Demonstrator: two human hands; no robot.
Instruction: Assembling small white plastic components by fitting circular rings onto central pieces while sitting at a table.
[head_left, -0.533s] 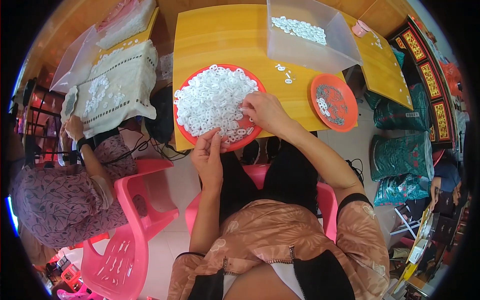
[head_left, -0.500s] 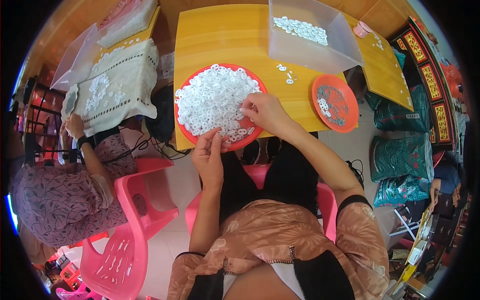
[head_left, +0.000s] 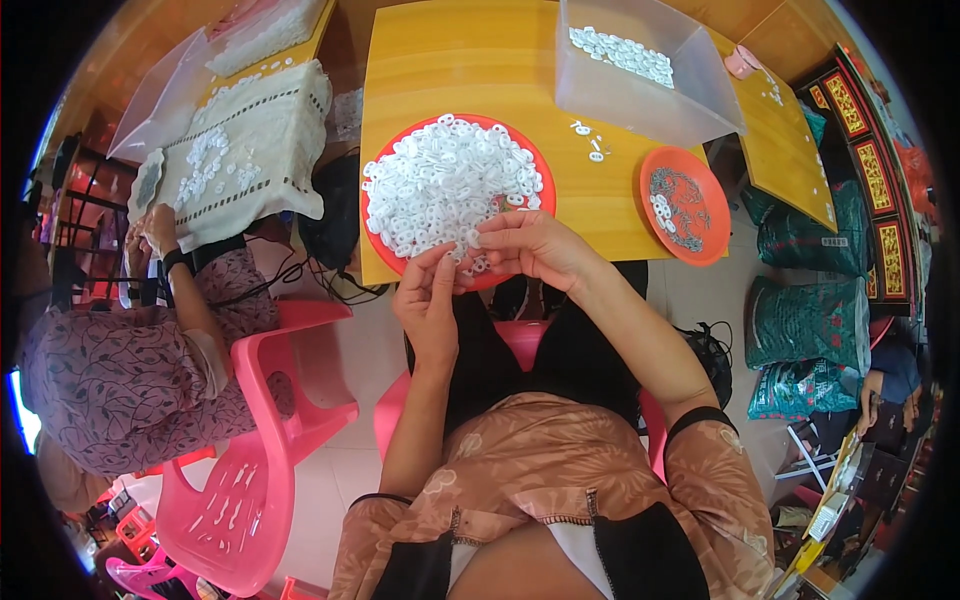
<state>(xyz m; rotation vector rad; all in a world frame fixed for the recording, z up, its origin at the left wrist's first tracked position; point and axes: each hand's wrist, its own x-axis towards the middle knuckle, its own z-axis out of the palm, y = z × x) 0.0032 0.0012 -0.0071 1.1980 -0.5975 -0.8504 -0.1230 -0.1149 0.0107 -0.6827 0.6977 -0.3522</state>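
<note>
A heap of small white plastic pieces with holes (head_left: 445, 190) fills a round red tray (head_left: 549, 178) on the yellow table's near edge. Above the tray's near rim, my right hand (head_left: 540, 250) pinches one small white plastic piece (head_left: 473, 238) between thumb and fingertips. Just left of it and almost touching, my left hand (head_left: 428, 300) has its thumb and fingers pressed together. Whatever it holds is too small to name. To the right, an orange plate (head_left: 716, 205) carries small grey metal parts and several white pieces.
A clear plastic bin (head_left: 650, 105) with white pieces stands on the yellow table (head_left: 460, 60). At left, a co-worker's hands (head_left: 155, 235) are beside a cloth-covered surface (head_left: 270, 130), near a pink chair (head_left: 230, 510). Green sacks (head_left: 810, 320) are stacked at right.
My right hand has come from over the heap toward my left hand, bringing a white plastic piece. The fingertips of both hands are now close together. The whole view has shifted slightly.
</note>
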